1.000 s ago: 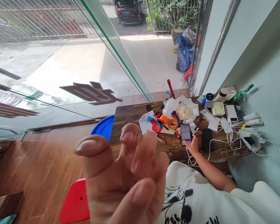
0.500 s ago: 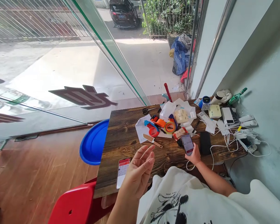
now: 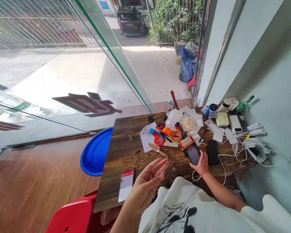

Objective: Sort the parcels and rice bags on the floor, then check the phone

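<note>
My left hand [image 3: 149, 181] is raised over the front of the table, holding nothing, its fingers stretched and slightly apart. Just beyond its fingertips lies a knife [image 3: 158, 150] with a pale brown blade and handle. My right hand [image 3: 200, 164] is at the lower end of a phone [image 3: 193, 156] with a timer on its screen. Thumb and fingers are spread around that end, and the phone appears to rest on the table. Above it sits a red packet [image 3: 186, 142]. A black flat object [image 3: 212, 152] lies right of my right hand. Another phone [image 3: 126, 184] lies screen up left of my left hand.
Tape rolls [image 3: 176, 136], papers [image 3: 147, 136] and scissors [image 3: 151, 118] crowd the back of the wooden table [image 3: 126, 139]. White cables [image 3: 239, 150] tangle at the right. A blue tub [image 3: 95, 153] and red stool [image 3: 70, 215] stand left; a glass door [image 3: 111, 48] is ahead.
My right hand has lowered the phone to the table, and its fingers have spread. My left hand has moved slightly right, with its fingers straighter. The view has tilted up a little.
</note>
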### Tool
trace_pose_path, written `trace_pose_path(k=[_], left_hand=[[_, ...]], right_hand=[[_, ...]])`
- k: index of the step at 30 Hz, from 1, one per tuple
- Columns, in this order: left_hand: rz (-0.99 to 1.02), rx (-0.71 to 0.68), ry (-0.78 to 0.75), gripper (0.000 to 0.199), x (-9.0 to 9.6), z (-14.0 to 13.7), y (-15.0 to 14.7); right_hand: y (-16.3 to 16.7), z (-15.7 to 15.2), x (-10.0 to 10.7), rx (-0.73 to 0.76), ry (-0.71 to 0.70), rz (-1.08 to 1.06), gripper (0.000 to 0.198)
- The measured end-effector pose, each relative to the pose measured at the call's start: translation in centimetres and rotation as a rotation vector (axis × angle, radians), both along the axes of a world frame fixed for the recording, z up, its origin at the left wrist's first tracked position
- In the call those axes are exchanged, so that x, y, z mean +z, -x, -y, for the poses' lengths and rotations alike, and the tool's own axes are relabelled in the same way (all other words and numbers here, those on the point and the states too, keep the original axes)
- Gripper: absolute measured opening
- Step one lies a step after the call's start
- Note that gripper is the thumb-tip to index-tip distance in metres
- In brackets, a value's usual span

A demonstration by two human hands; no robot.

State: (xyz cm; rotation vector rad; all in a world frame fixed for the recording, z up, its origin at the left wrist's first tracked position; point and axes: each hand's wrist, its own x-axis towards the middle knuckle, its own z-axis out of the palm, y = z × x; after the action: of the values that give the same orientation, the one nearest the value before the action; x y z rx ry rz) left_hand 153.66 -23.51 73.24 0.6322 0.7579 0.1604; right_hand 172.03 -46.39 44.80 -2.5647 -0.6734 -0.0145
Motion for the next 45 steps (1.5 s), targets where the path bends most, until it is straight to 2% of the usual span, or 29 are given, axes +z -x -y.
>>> trace_pose_path(k=[5, 9, 13, 21, 27, 29, 31, 35, 38, 41, 45], left_hand=[[-0.098, 0.076, 0.034, 0.051, -0.6, 0.6, 1.0], [-0.091, 0.095, 0.074, 0.049, -0.6, 0.9, 1.7], [-0.043, 0.081, 0.077, 0.046, -0.4, 1.0, 2.4], [-0.086, 0.288, 0.051, 0.048, 0.0, 2.1, 3.1], [-0.046, 0.332, 0.019, 0.047, -1.0, 2.3, 4.1], [-0.025, 0.344, 0.036, 0.048, -1.5, 2.5, 4.5], [-0.035, 0.388, 0.048, 0.048, -2.0, 2.9, 5.0], [-0.103, 0.593, 0.008, 0.041, -2.5, 4.4, 5.8], [-0.118, 0.708, -0.005, 0.04, -3.4, 5.1, 6.6], [-0.073, 0.746, -0.029, 0.046, -4.4, 4.5, 8.0], [-0.05, 0.678, -0.079, 0.048, -4.4, 1.3, 11.4]], right_hand=[[-2.1, -5.8, 0.4, 0.034, 0.068, 0.008, 0.122], [-2.9, -8.8, 0.4, -0.021, 0.118, -0.014, 0.12], [-2.7, -9.2, 1.0, -0.09, 0.123, -0.018, 0.117], [-2.8, -9.8, 1.0, -0.219, 0.082, -0.001, 0.114], [-3.7, -9.9, 0.2, -0.221, 0.027, 0.02, 0.116], [-3.9, -9.4, 0.4, -0.145, -0.005, 0.03, 0.117], [-3.6, -8.3, 0.7, -0.001, -0.046, 0.043, 0.106], [-1.2, -4.5, 1.6, 0.455, -0.121, 0.042, 0.062], [1.2, -1.8, 1.7, 0.737, -0.143, 0.018, 0.049], [3.3, -0.9, 1.5, 0.857, -0.143, 0.0, 0.047], [5.5, -2.3, 1.3, 0.871, -0.136, -0.019, 0.043]])
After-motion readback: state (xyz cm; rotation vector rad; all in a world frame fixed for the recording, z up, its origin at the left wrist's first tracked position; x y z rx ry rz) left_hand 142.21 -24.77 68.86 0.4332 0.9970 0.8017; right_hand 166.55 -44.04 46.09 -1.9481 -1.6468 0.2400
